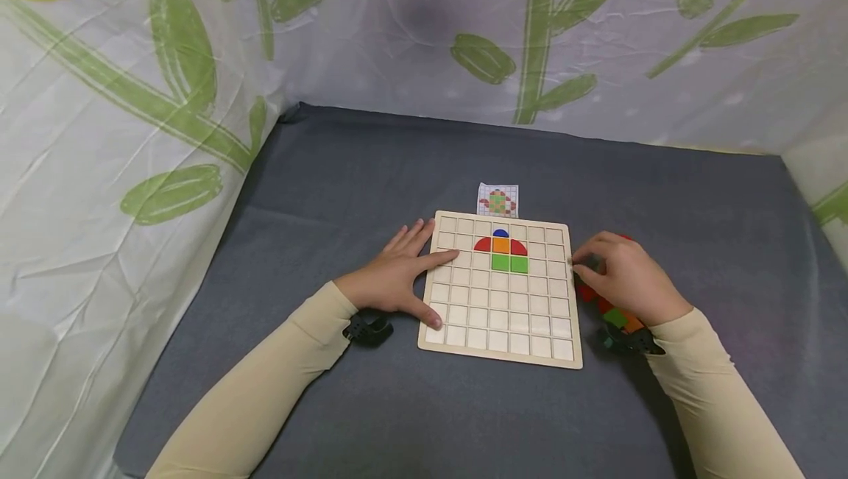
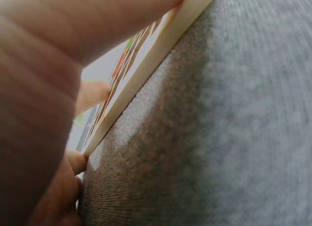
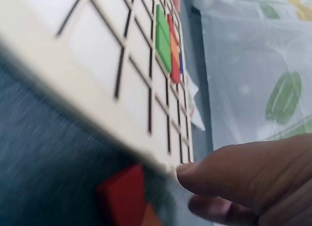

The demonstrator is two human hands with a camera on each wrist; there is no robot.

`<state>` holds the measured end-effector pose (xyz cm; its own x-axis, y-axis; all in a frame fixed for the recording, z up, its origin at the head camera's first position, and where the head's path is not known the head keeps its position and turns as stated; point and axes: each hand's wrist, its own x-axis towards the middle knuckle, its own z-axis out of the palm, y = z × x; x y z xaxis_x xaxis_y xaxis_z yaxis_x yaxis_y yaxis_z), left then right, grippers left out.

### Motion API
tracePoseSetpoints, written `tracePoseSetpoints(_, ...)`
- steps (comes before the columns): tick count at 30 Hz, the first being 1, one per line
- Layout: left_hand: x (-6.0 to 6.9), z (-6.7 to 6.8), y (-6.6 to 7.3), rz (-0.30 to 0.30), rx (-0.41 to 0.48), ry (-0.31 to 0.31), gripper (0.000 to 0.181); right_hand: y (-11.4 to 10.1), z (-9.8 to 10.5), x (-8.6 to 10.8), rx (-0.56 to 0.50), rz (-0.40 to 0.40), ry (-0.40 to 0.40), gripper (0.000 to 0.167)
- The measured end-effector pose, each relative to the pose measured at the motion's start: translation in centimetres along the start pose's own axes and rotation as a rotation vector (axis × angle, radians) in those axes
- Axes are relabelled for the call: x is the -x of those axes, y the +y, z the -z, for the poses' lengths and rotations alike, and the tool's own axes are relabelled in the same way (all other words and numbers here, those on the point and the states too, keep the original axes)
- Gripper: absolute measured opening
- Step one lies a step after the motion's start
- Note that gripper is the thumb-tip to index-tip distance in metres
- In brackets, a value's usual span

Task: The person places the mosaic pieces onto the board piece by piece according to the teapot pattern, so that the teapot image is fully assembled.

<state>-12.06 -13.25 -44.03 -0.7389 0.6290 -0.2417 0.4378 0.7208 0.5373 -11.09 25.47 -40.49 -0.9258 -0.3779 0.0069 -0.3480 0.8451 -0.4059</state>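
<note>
A pale wooden grid board point(image 1: 498, 317) lies on the dark table. Several coloured pieces sit in its upper cells: a blue half-round point(image 1: 500, 233), an orange square point(image 1: 501, 245), red quarter-rounds point(image 1: 483, 245) either side and green squares point(image 1: 510, 264) beneath. My left hand point(image 1: 397, 273) rests at the board's left side, fingers spread, thumb and index over its face. At the right edge is my right hand point(image 1: 626, 277), its fingers bent and its thumb point(image 3: 204, 179) at the rim. Whether it pinches anything is hidden. Loose red pieces point(image 3: 124, 194) lie beneath that hand.
A small printed pattern card point(image 1: 498, 201) lies against the board's far edge. More loose pieces, among them a green one point(image 1: 615, 318), lie beside the right wrist. Behind the table hangs a pale curtain point(image 1: 397, 45) with painted leaves.
</note>
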Motion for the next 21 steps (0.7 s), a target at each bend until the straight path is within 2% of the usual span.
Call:
tracePoseSetpoints(9, -0.1, -0.2, 0.1, -0.001, -0.004, -0.001, 0.121, 1.7, 0.2, 1.7, 0.075, -0.064, 0.038, 0.014)
tracePoseSetpoints(21, -0.1, -0.2, -0.1, 0.002, -0.004, 0.006, 0.121, 2.4, 0.8, 2.2, 0.041, -0.083, -0.011, 0.02)
